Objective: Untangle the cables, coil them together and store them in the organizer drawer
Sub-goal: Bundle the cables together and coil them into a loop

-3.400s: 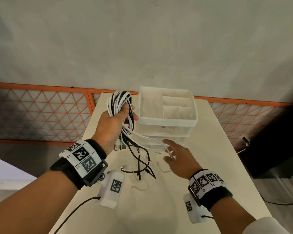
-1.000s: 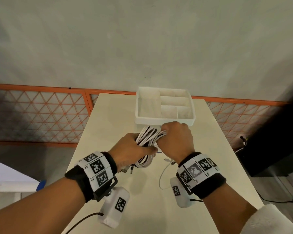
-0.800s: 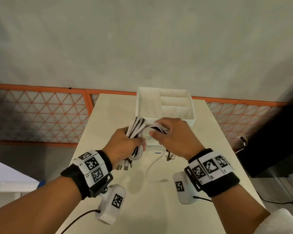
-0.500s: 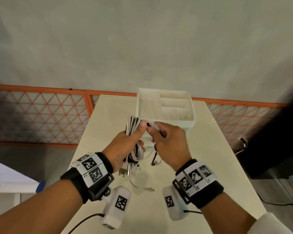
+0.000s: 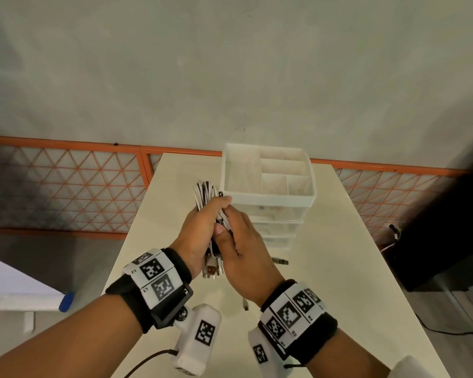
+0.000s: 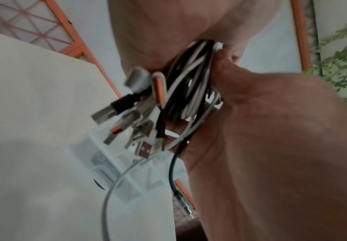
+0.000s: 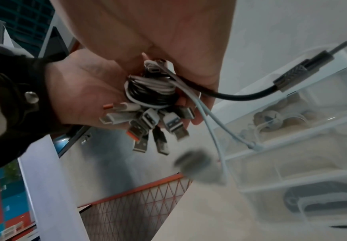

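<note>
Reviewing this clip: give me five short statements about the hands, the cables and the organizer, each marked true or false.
1. The left hand grips the cable bundle. True.
2. The right hand rests flat on the table. False: it holds cable ends against the bundle.
3. The organizer has an open drawer. False: all visible drawers are closed.
4. USB plugs hang below the bundle. True.
5. The bundle lies in the organizer's top tray. False: it is held in front of it.
</note>
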The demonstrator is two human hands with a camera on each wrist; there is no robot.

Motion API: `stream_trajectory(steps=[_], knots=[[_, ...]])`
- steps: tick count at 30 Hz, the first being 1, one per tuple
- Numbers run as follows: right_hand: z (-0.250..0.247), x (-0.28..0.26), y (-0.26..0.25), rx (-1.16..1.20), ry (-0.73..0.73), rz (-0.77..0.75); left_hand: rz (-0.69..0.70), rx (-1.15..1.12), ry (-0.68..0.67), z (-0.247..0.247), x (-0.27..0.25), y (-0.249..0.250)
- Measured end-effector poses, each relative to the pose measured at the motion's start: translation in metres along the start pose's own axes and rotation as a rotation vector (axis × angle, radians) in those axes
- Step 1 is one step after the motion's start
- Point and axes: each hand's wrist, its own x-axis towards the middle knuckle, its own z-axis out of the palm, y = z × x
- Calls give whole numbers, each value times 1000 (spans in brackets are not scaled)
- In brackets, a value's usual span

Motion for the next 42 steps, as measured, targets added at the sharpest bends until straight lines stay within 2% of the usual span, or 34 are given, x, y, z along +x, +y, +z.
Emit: stream_trajectory(steps=[4,8,11,14,16,19,22,28,31,33,35,38,42], knots=[[0,-1,-1,84,15,22,53,-25,-4,-2,0,-1],[-5,0,-3,110,-68,9,55,115,-30,-6,1,-1],[-7,-2,-3,83,-115,-35,63,125,-32,-8,0,0],[-6,-1,1,-27,-125,-58,74,111,23,-6,1,-1],[-7,-2,4,-63,-118,-81,111,80,110,-5,3,-1],[-12,-7,13,85,-98,32,136,-15,218,-7,10,5],[-20,-11,25,98,-115,179,175,-47,229,-14,17,11],[-33,-13,32,278,-108,162,212,-100,199,-28,20,19],[-40,-13,42,251,-188,228,239,-36,119,-29,13,20],[-47,-9,45,185,-309,291,227,171,-19,-31,8,19],[-55,-2,42,99,-374,334,155,461,-179,-31,3,17],[-62,14,28,-45,-357,264,48,688,-249,-23,0,9],[-59,24,10,-190,-288,175,52,648,-306,-11,3,-7]])
